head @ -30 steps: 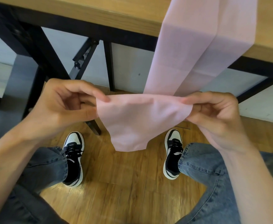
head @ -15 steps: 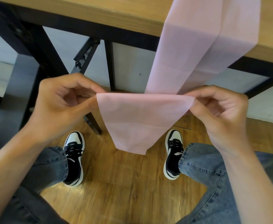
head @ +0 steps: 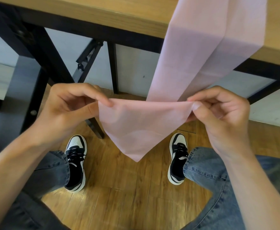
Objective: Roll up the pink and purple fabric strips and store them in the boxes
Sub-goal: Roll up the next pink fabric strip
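A long pink fabric strip (head: 200, 52) hangs over the front edge of the wooden table (head: 102, 12) and drops toward my lap. Its lower end (head: 142, 127) is folded over and held stretched between both hands, sagging to a point below. My left hand (head: 71, 110) pinches the left end of the fold between thumb and forefinger. My right hand (head: 218, 113) pinches the right end the same way. No purple strip and no boxes are in view.
The table's black metal frame and legs (head: 41, 52) stand to the left and behind the strip. Below are my knees in jeans, my two black-and-white sneakers (head: 76, 161) and a wooden floor (head: 127, 188).
The held end of the pink strip went from a slack pouch to a taut flat fold, and it now sags again into a pointed shape. Both hands stay pinched on the fold.
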### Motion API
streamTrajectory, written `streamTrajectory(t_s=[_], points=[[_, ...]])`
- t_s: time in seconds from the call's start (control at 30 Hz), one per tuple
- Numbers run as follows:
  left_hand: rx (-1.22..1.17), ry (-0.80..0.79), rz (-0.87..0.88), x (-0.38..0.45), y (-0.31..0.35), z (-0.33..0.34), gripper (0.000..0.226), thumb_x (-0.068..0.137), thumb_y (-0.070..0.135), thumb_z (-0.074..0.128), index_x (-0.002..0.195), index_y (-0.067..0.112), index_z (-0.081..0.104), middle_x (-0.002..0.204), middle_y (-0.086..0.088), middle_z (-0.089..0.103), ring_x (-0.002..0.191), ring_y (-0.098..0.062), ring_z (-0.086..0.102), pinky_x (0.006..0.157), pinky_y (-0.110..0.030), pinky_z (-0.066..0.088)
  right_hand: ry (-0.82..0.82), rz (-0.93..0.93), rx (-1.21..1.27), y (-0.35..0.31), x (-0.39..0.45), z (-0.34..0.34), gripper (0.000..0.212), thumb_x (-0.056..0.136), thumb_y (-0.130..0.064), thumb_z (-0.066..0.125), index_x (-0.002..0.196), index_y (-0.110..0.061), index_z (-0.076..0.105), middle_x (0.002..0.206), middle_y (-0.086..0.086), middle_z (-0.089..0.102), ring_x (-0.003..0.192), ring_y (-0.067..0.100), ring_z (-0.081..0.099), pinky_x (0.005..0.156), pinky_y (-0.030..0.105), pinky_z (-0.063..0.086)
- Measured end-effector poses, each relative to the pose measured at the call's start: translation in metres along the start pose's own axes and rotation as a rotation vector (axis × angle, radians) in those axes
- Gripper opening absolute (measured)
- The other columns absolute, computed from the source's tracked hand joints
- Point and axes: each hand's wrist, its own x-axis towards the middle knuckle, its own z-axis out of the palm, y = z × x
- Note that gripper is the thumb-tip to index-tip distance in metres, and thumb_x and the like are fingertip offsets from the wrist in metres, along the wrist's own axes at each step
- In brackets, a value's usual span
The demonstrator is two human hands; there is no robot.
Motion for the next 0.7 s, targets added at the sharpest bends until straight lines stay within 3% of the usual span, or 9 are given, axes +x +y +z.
streamTrajectory(t_s=[0.17,0.37,0.57,0.7], points=[[-0.019,-0.001,-0.039,0.0,0.0,-0.001,0.012,0.092,0.029,0.073,0.1,0.021,0.078,0.095,-0.005,0.075,0.089,-0.026,0.071,0.077,-0.03,0.057,-0.028,-0.035,0.036,0.001,0.002,-0.001,0.042,0.089,0.014,0.062,0.093,-0.024,0.08,0.08,-0.004,0.074,0.072,0.015,0.07,0.06,0.028,0.059],[-0.026,-0.035,-0.088,-0.001,0.0,-0.004,0.015,0.091,0.031,0.073,0.1,0.02,0.078,0.096,-0.009,0.074,0.091,-0.029,0.071,0.078,-0.031,0.059,-0.111,0.004,0.063,-0.001,0.003,-0.007,0.032,0.086,-0.001,0.061,0.088,-0.025,0.082,0.082,-0.004,0.074,0.079,0.015,0.07,0.067,0.025,0.059],[-0.067,-0.096,-0.094,-0.001,0.003,-0.009,0.016,0.089,0.021,0.074,0.104,0.016,0.076,0.1,-0.008,0.075,0.094,-0.026,0.073,0.081,-0.028,0.059,-0.21,0.009,0.022,-0.003,0.004,-0.011,0.052,0.081,0.02,0.061,0.098,-0.025,0.082,0.091,-0.007,0.078,0.083,0.01,0.074,0.075,0.02,0.058],[-0.035,-0.081,-0.081,-0.003,0.004,-0.011,0.023,0.085,0.023,0.08,0.107,0.018,0.076,0.104,-0.012,0.076,0.098,-0.031,0.075,0.082,-0.033,0.062,-0.172,-0.027,-0.031,-0.005,0.003,-0.009,0.042,0.079,0.01,0.072,0.097,-0.026,0.082,0.095,-0.008,0.079,0.085,0.01,0.076,0.077,0.02,0.059]])
